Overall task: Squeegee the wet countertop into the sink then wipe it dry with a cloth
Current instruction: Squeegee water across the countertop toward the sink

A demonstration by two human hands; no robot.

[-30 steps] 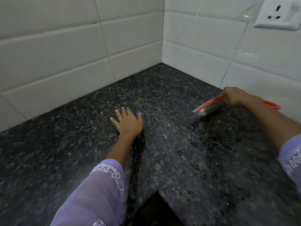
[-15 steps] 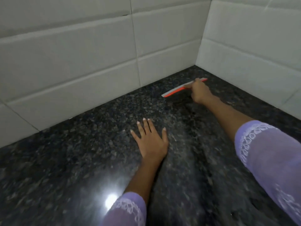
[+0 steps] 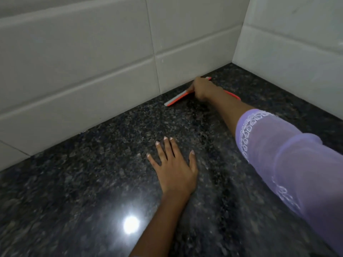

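Note:
A red squeegee point(image 3: 178, 99) with a pale blade lies with its edge on the dark speckled granite countertop point(image 3: 92, 173), close along the foot of the back wall. My right hand point(image 3: 202, 88) is closed around its handle, arm stretched far forward in a lilac sleeve. My left hand point(image 3: 175, 169) rests flat on the counter nearer to me, fingers spread, holding nothing. No sink and no cloth are in view.
White tiled walls point(image 3: 83, 71) meet in a corner point(image 3: 237, 52) at the far right and bound the counter on two sides. A bright lamp reflection point(image 3: 130, 224) shines on the glossy stone in front of me.
My right hand has carried the squeegee from the right-hand wall across to the back wall's base. The view has swung left. My left hand stays flat on the counter.

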